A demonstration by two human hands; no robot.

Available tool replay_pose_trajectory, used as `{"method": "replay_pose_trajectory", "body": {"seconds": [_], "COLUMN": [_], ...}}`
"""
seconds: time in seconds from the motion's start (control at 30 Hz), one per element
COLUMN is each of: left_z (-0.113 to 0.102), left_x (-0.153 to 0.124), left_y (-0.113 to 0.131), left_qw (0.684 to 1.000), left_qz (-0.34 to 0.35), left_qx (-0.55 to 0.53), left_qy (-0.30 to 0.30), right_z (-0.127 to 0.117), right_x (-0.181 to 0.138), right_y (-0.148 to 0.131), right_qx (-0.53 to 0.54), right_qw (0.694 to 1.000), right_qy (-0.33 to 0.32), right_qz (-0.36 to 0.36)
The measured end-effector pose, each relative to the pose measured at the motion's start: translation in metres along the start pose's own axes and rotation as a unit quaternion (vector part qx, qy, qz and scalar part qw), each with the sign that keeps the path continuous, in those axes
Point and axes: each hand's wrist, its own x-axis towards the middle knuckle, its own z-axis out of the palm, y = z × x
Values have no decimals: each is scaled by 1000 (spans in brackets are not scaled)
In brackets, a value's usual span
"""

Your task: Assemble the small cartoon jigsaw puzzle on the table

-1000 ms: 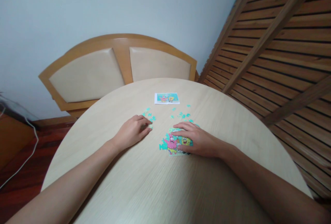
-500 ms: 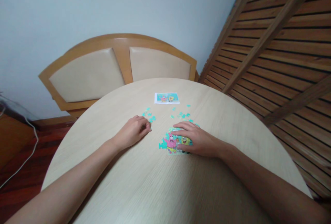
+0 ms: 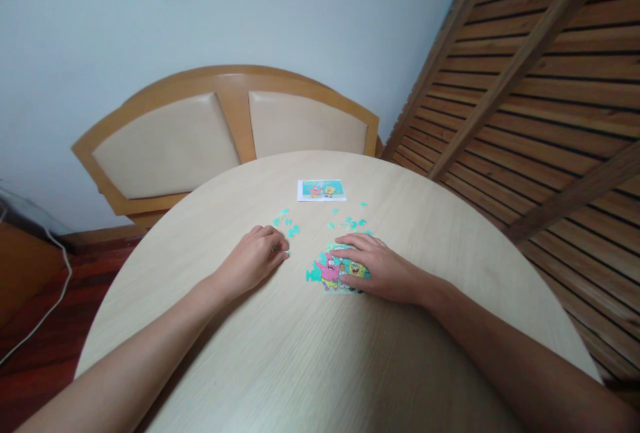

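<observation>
A partly joined jigsaw puzzle point(image 3: 329, 271) lies flat on the table, showing a pink starfish and a yellow sponge character on teal. My right hand point(image 3: 377, 266) rests over its right side, fingers stretched and apart, covering part of the picture. To the left of the puzzle, my left hand point(image 3: 257, 256) is closed in a pinch just above the tabletop. A speck of teal shows at its fingertips, seemingly a puzzle piece mostly hidden by the fingers. Loose teal pieces point(image 3: 293, 229) lie beyond the left hand, and more loose pieces point(image 3: 354, 223) beyond the right.
A printed reference picture point(image 3: 323, 190) lies farther back on the round wooden table point(image 3: 225, 193). Behind the table stands a padded chair point(image 3: 235, 86) against the wall. A slatted wooden screen point(image 3: 510, 99) rises on the right; a white cable point(image 3: 65, 273) hangs at left.
My left hand has shifted very slightly, its fingertips a little lower. My right hand stays on the puzzle. The whole view has moved a touch.
</observation>
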Motion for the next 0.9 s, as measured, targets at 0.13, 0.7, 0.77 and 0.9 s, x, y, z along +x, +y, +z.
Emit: {"method": "replay_pose_trajectory", "body": {"seconds": [0.13, 0.7, 0.77, 0.9], "left_z": [-2, -2, -1, 0], "left_x": [0, -9, -8, -8], "left_y": [5, 54, 54, 56], "left_qw": [1000, 996, 996, 996], "left_qz": [-12, 1, 1, 8], "left_qx": [-1, -66, -65, -54], "left_qy": [-7, -65, -67, -67], "right_z": [0, 4, 4, 4], "right_x": [0, 1, 1, 1], "right_y": [-1, 1, 1, 1], "right_qx": [3, -2, -4, -2], "right_qw": [1000, 1000, 1000, 1000], "right_qy": [4, 16, 14, 15], "right_qz": [8, 21, 22, 18]}}
